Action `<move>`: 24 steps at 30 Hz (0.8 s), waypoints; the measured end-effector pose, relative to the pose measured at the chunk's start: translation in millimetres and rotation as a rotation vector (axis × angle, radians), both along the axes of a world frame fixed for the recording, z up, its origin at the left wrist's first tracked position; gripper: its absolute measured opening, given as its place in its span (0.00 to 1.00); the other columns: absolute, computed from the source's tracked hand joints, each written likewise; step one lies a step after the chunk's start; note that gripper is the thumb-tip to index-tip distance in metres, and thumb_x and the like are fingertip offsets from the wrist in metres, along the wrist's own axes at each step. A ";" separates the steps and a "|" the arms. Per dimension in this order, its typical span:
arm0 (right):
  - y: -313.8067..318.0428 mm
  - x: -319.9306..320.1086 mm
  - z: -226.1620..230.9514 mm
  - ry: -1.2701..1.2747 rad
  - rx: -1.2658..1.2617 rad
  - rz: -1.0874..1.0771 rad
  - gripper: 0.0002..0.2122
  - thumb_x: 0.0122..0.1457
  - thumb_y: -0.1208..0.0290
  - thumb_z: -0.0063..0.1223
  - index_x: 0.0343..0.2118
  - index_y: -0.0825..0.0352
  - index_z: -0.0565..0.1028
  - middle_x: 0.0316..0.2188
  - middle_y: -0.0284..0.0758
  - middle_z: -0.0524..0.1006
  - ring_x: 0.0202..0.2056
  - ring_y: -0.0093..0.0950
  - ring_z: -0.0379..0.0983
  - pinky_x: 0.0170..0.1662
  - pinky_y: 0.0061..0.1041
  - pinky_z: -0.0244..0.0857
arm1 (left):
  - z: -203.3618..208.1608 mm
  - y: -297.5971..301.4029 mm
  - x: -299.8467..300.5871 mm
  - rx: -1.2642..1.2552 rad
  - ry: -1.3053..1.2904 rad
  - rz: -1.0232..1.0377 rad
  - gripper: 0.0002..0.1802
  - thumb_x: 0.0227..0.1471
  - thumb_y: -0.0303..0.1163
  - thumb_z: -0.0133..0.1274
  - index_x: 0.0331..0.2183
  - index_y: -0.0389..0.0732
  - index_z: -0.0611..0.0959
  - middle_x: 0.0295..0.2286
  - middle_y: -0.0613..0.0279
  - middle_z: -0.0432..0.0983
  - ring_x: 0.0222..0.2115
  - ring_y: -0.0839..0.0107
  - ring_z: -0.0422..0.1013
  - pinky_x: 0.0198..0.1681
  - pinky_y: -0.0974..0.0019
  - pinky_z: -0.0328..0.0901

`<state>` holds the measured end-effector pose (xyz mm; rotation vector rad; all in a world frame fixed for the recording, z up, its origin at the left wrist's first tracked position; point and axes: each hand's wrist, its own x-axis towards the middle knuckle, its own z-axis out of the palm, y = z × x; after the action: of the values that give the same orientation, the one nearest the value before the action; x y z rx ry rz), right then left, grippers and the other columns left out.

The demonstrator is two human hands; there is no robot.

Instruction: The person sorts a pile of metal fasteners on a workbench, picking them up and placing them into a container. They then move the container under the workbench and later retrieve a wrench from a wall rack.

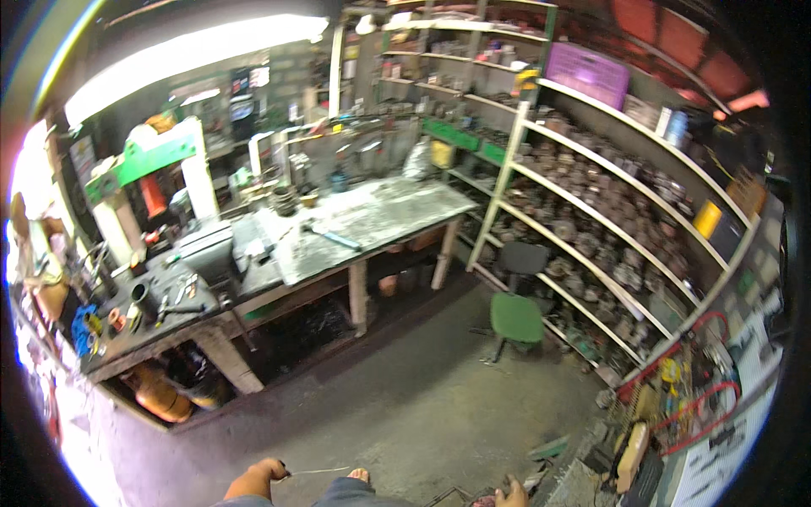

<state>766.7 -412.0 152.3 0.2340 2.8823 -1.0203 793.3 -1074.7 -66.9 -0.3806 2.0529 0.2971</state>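
**Thin wire in hand, workshop floor**

Wire (317,471), thin and pale, runs rightward from the left hand (256,479), which is clenched around its end at the near edge. Right hand (510,493): only fingertips show at the bottom rim; grasp cannot be told. Beyond: grey concrete floor (405,397). Far left, cluttered workbench (279,262). Right, green-seated stool (516,317) before long shelves (608,220) packed with metal parts.

We see glare from ceiling tube light (194,51) | blown-out left rim | dim shelves | fisheye bending, soft edges, black corners.
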 end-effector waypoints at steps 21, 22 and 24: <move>-376.6 -613.7 29.3 0.159 0.003 1.081 0.16 0.67 0.70 0.56 0.56 0.63 0.78 0.51 0.47 0.81 0.52 0.49 0.78 0.57 0.42 0.73 | 62.8 -53.4 -181.6 0.108 0.394 0.847 0.36 0.59 0.50 0.63 0.60 0.37 0.80 0.54 0.46 0.82 0.57 0.53 0.77 0.63 0.58 0.68; -409.0 -644.0 36.1 0.247 -0.006 1.144 0.15 0.67 0.70 0.56 0.56 0.63 0.78 0.50 0.46 0.81 0.52 0.48 0.78 0.56 0.43 0.73 | 81.0 -54.7 -216.9 0.130 0.522 0.845 0.35 0.58 0.48 0.64 0.60 0.36 0.80 0.53 0.44 0.82 0.56 0.52 0.78 0.61 0.57 0.69; -475.9 -699.8 47.9 0.329 -0.077 1.264 0.14 0.67 0.72 0.56 0.55 0.62 0.79 0.47 0.45 0.81 0.49 0.48 0.79 0.53 0.43 0.74 | 125.1 -55.9 -273.2 0.141 0.687 0.868 0.33 0.58 0.44 0.64 0.59 0.36 0.80 0.51 0.42 0.82 0.54 0.51 0.79 0.60 0.56 0.71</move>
<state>66.9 -887.9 200.2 -1.6223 2.3394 -0.8559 520.1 -1130.6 58.2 -1.2064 2.3792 1.2245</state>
